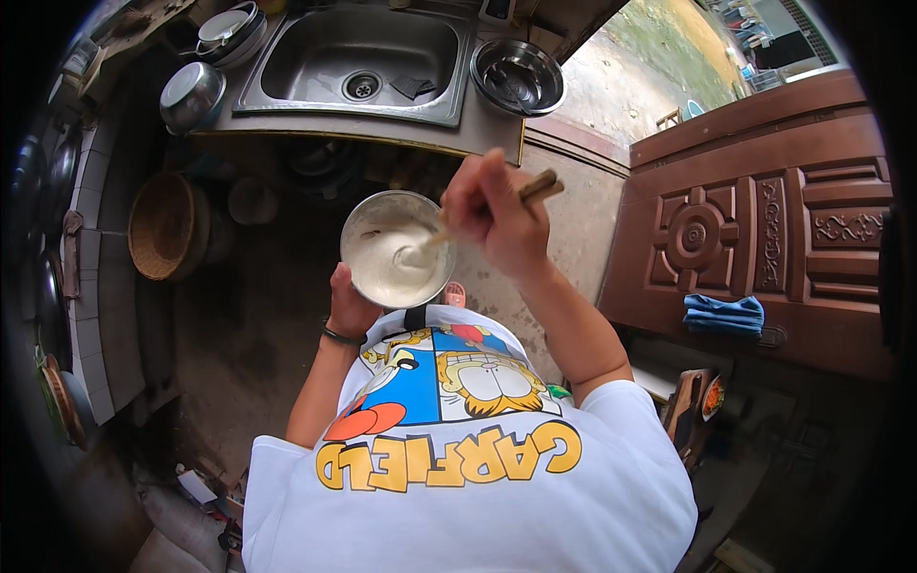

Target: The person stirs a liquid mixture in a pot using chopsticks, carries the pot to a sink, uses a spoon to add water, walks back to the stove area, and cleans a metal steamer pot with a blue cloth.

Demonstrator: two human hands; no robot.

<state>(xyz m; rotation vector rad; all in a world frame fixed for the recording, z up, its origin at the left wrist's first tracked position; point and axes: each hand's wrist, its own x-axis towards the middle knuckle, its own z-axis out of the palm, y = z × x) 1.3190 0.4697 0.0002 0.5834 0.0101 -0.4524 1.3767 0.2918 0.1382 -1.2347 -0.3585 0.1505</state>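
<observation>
My left hand [351, 304] grips the near left side of a round metal bowl [349, 228], its thumb on the outer wall by the rim. In the bowl lies a thick, pale batter [387, 276], with a swirled ridge around the spot where the sticks dip in. My right hand [494, 215], slightly blurred, is closed around a pair of wooden chopsticks [541, 188]. Their thick ends stick out to the right of the fist, while the lower ends reach over the bowl's right rim into the batter. The bowl is held in front of my waist, above the floor.
Ahead is a counter with a steel sink [358, 57]. A metal basin [517, 77] stands at its right corner, and another metal bowl [192, 97] at its left. A wicker basket [163, 225] sits lower left. To the right is a brown panelled door [745, 222] with a blue cloth [725, 315].
</observation>
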